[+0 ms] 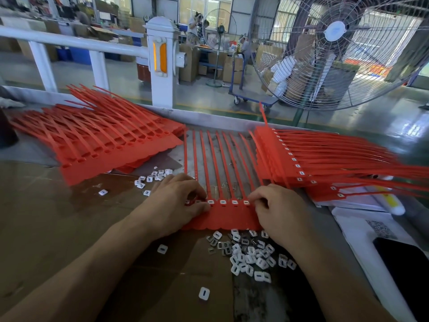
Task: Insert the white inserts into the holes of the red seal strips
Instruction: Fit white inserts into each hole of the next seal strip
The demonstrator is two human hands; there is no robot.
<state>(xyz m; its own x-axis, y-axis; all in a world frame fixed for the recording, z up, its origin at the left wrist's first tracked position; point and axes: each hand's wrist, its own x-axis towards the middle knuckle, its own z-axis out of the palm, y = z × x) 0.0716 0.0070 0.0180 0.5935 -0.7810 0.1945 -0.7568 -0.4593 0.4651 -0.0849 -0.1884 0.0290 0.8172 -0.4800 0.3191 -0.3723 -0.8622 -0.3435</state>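
Worker bending over bench: left hand [176, 201] and right hand [276, 208] pinching ends of red seal strip sheet [222, 217], fingers curled, seating white inserts [251, 254]. Sheet looking light, floppy; best held along solid tab edge.

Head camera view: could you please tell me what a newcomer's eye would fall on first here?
Bright red seal strips: a stack at left, another at right, and one sheet under both hands at centre. Loose white inserts lie heaped just below it. A large fan looms at upper right.
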